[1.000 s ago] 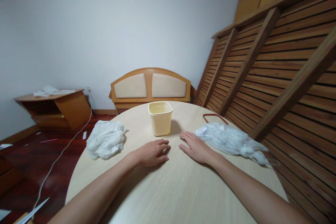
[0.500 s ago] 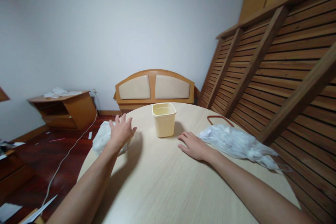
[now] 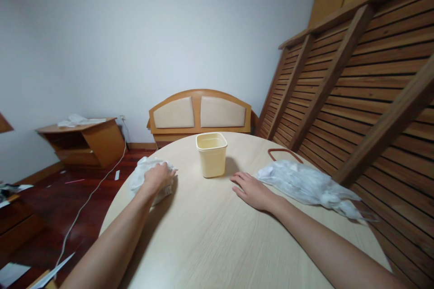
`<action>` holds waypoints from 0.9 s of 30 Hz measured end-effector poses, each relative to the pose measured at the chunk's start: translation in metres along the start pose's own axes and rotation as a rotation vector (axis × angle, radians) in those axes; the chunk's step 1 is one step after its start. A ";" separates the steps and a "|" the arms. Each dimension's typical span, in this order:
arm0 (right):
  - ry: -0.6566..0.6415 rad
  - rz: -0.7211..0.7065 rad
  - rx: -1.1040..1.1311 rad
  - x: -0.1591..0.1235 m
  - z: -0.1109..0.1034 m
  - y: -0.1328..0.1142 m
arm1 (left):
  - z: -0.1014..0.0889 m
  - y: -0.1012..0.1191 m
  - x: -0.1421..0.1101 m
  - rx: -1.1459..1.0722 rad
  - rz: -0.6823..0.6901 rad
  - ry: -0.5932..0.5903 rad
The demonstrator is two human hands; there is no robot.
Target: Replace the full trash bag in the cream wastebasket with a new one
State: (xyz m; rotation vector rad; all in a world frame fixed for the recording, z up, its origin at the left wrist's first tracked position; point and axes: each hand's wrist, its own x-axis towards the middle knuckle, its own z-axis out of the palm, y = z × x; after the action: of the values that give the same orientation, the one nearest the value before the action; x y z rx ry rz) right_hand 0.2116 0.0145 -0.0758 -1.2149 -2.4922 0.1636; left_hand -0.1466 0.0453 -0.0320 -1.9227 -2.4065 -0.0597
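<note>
My left hand (image 3: 158, 177) is closed on a crumpled white plastic bag (image 3: 138, 175) at the left side of the round table (image 3: 217, 230). Part of the bag is covered by the hand, and its contents cannot be made out. Palm down on the tabletop, my right hand (image 3: 251, 190) rests with its fingers stretched and holds nothing. Between the hands and a little farther off stands a pale yellow square bin (image 3: 213, 158), upright. Just beyond the right hand lies a second, knotted translucent plastic bag (image 3: 298, 183).
Behind the second bag lies a brown loop-shaped handle (image 3: 285, 150). A slatted wooden bed frame (image 3: 339, 95) leans along the right. Past the table stands a headboard (image 3: 200, 113); a low wooden cabinet (image 3: 91, 142) is at the left. A white cable (image 3: 88, 198) crosses the floor.
My left hand has come down from above the white bag, its spread fingers closing on it. The bag has shifted slightly to the right. My right hand has stayed in place.
</note>
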 end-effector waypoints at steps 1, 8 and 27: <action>-0.001 0.001 0.001 -0.001 0.000 0.000 | 0.001 0.006 -0.003 0.002 0.026 0.002; 0.002 -0.004 0.002 -0.006 0.001 -0.001 | -0.003 0.043 -0.031 -0.020 0.230 -0.060; 0.100 0.006 0.054 -0.010 -0.015 -0.036 | -0.038 0.077 -0.084 -0.436 0.658 -0.168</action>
State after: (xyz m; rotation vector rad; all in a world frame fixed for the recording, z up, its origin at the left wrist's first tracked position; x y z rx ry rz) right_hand 0.1959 -0.0162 -0.0552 -1.1793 -2.3837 0.1663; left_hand -0.0522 -0.0223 -0.0007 -2.9220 -1.8147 -0.4315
